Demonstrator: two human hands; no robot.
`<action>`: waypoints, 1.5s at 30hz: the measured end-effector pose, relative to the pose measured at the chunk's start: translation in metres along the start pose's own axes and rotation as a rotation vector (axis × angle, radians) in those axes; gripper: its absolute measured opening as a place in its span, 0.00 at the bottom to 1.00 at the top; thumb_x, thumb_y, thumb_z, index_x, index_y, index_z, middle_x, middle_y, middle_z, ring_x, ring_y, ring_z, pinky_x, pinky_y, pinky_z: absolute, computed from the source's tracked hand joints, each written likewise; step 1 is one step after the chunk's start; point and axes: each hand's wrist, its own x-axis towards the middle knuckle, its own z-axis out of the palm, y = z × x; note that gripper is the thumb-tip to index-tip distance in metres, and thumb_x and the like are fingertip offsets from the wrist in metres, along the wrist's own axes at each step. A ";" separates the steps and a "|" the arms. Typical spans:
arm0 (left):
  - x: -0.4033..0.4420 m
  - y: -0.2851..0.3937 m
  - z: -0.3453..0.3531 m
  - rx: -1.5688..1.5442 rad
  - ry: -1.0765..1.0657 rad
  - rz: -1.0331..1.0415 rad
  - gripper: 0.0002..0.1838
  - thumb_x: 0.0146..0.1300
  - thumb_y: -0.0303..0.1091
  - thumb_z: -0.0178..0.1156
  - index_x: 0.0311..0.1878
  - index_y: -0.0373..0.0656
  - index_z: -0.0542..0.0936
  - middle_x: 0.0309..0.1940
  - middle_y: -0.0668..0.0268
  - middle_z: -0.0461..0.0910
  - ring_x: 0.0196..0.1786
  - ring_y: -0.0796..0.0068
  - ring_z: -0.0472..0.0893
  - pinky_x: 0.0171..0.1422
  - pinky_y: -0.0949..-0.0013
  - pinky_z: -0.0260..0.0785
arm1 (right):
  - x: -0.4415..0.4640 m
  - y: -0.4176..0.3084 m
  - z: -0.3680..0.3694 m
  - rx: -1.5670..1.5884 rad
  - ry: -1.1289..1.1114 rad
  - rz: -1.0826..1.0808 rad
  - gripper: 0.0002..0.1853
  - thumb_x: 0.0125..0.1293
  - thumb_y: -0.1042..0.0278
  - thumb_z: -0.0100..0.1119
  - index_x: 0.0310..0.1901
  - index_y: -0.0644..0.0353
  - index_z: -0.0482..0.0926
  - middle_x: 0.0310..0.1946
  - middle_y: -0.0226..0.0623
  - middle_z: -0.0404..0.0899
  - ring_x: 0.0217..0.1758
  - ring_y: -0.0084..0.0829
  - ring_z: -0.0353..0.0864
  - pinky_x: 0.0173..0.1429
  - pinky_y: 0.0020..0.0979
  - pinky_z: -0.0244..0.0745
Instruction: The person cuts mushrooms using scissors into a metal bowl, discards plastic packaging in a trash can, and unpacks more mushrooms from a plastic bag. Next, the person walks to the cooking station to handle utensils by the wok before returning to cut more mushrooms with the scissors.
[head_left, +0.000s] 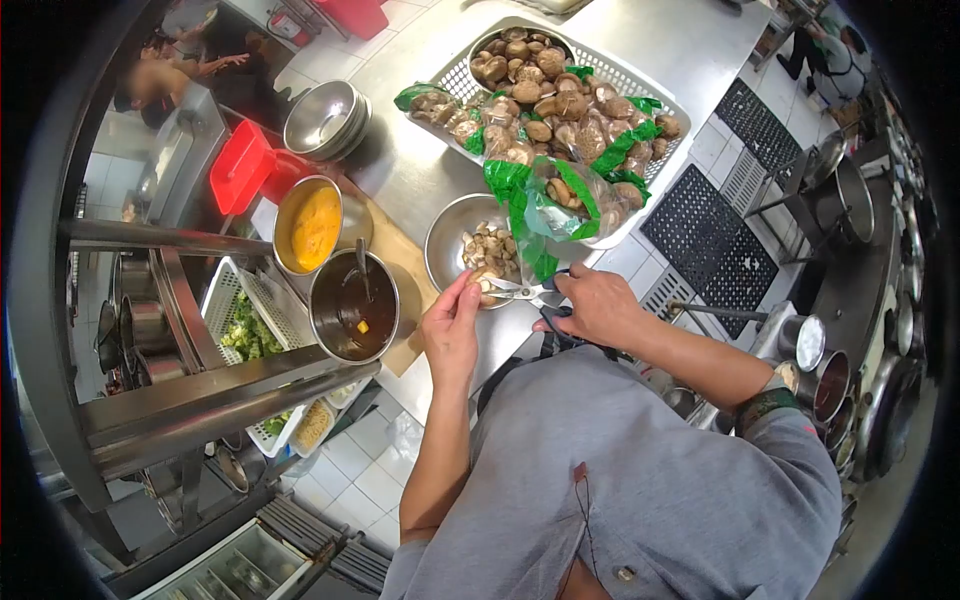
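My left hand (450, 330) pinches a small, pale-cut mushroom (483, 284) over the near edge of a steel bowl (441, 238). Loose mushroom stems (490, 247) lie inside that bowl. In my right hand (602, 304) is a pair of scissors (522, 294), fingers through the dark handles and blades pointing left at the mushroom. Whether the blades touch it I cannot tell. Just beyond, a white perforated basket (672, 158) holds brown shiitake mushrooms (572, 106), some loose and some in clear plastic bags with green bands (510, 185). A round metal bowl of mushrooms (515, 58) sits at its far end.
Left of the bowl stand a pot of dark sauce (345, 310) with a spoon and a pot of orange liquid (315, 228). Stacked steel bowls (322, 118) and a red container (241, 170) are farther back. A metal rail (200, 400) crosses at left. Other people are in the background.
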 end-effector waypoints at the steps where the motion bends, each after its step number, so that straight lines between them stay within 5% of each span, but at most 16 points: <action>1: 0.001 -0.001 0.000 0.034 0.006 0.013 0.20 0.73 0.37 0.63 0.61 0.32 0.81 0.42 0.67 0.85 0.42 0.83 0.79 0.51 0.77 0.72 | -0.001 -0.001 0.000 -0.007 -0.042 0.022 0.33 0.55 0.34 0.69 0.39 0.63 0.82 0.34 0.47 0.80 0.38 0.49 0.84 0.42 0.45 0.79; 5: 0.006 0.000 -0.002 0.108 0.000 0.020 0.20 0.73 0.37 0.63 0.60 0.32 0.81 0.42 0.66 0.86 0.43 0.83 0.80 0.51 0.77 0.72 | 0.002 -0.003 0.002 -0.031 -0.102 -0.001 0.35 0.60 0.31 0.63 0.38 0.65 0.83 0.30 0.49 0.83 0.36 0.50 0.86 0.41 0.48 0.80; 8: 0.013 -0.005 -0.007 0.136 -0.009 -0.010 0.20 0.73 0.37 0.63 0.60 0.31 0.81 0.42 0.64 0.86 0.42 0.82 0.80 0.50 0.76 0.72 | 0.008 0.001 0.012 0.018 -0.193 0.029 0.34 0.62 0.31 0.63 0.33 0.64 0.83 0.22 0.43 0.81 0.30 0.41 0.86 0.37 0.42 0.80; 12: 0.023 -0.012 -0.017 0.044 0.033 -0.072 0.20 0.73 0.38 0.62 0.58 0.30 0.82 0.42 0.63 0.86 0.40 0.81 0.82 0.48 0.75 0.74 | 0.010 0.012 0.019 1.000 -0.593 0.280 0.35 0.63 0.28 0.61 0.30 0.62 0.81 0.20 0.30 0.75 0.26 0.21 0.79 0.31 0.23 0.73; 15: 0.025 -0.015 -0.024 -0.029 0.070 -0.102 0.20 0.73 0.38 0.62 0.58 0.31 0.81 0.44 0.62 0.86 0.41 0.79 0.83 0.47 0.74 0.76 | 0.011 0.022 0.020 0.957 -0.604 0.282 0.30 0.64 0.35 0.65 0.31 0.61 0.80 0.24 0.28 0.77 0.26 0.24 0.78 0.30 0.28 0.71; 19: 0.021 -0.001 -0.020 -0.154 0.075 -0.179 0.19 0.73 0.38 0.62 0.58 0.33 0.81 0.44 0.62 0.86 0.42 0.78 0.84 0.46 0.73 0.78 | 0.010 0.003 0.013 0.417 0.018 0.012 0.30 0.56 0.39 0.74 0.35 0.64 0.80 0.25 0.39 0.78 0.28 0.36 0.78 0.35 0.39 0.73; 20: 0.019 0.002 -0.017 -0.197 0.072 -0.201 0.18 0.73 0.38 0.62 0.58 0.33 0.81 0.43 0.62 0.86 0.42 0.78 0.84 0.46 0.73 0.78 | 0.015 -0.005 0.013 0.500 0.117 0.037 0.25 0.55 0.47 0.76 0.38 0.63 0.81 0.27 0.44 0.79 0.28 0.41 0.78 0.36 0.39 0.73; 23: 0.012 0.013 -0.010 -0.194 -0.004 -0.215 0.19 0.73 0.38 0.63 0.58 0.33 0.80 0.43 0.63 0.86 0.42 0.77 0.84 0.46 0.72 0.79 | 0.036 -0.030 0.001 0.723 0.090 0.134 0.19 0.58 0.55 0.75 0.40 0.62 0.82 0.28 0.43 0.80 0.31 0.44 0.80 0.38 0.41 0.74; 28: 0.007 0.012 -0.012 -0.145 -0.066 -0.140 0.19 0.72 0.36 0.64 0.57 0.31 0.80 0.42 0.62 0.85 0.41 0.78 0.83 0.46 0.72 0.78 | 0.063 -0.041 0.009 0.562 0.266 -0.196 0.15 0.55 0.66 0.72 0.43 0.61 0.83 0.33 0.42 0.81 0.35 0.46 0.82 0.39 0.42 0.76; 34: 0.007 0.033 -0.031 -0.013 0.057 -0.068 0.17 0.71 0.35 0.64 0.54 0.31 0.82 0.40 0.64 0.85 0.40 0.79 0.83 0.45 0.73 0.78 | 0.048 -0.066 -0.018 0.508 0.405 -0.228 0.16 0.55 0.68 0.72 0.45 0.61 0.82 0.33 0.42 0.82 0.36 0.46 0.83 0.40 0.40 0.78; 37: 0.001 0.044 -0.039 -0.066 0.131 -0.044 0.15 0.73 0.35 0.62 0.54 0.34 0.82 0.40 0.66 0.84 0.39 0.80 0.82 0.44 0.73 0.78 | 0.048 -0.082 -0.045 0.837 0.150 -0.041 0.16 0.55 0.69 0.71 0.46 0.62 0.81 0.34 0.43 0.83 0.38 0.47 0.84 0.40 0.39 0.79; 41: -0.002 0.044 -0.044 -0.181 0.133 -0.033 0.11 0.73 0.32 0.61 0.52 0.34 0.81 0.39 0.66 0.84 0.36 0.81 0.81 0.41 0.74 0.77 | 0.076 -0.100 -0.028 0.730 0.288 -0.270 0.14 0.56 0.75 0.70 0.44 0.65 0.79 0.34 0.43 0.83 0.35 0.38 0.85 0.40 0.35 0.77; 45: 0.003 0.038 -0.046 -0.221 0.109 -0.010 0.09 0.73 0.31 0.61 0.46 0.34 0.81 0.35 0.67 0.83 0.34 0.81 0.81 0.41 0.74 0.76 | 0.080 -0.099 -0.015 0.612 0.285 -0.332 0.15 0.53 0.76 0.69 0.42 0.63 0.79 0.36 0.43 0.81 0.42 0.47 0.82 0.45 0.41 0.76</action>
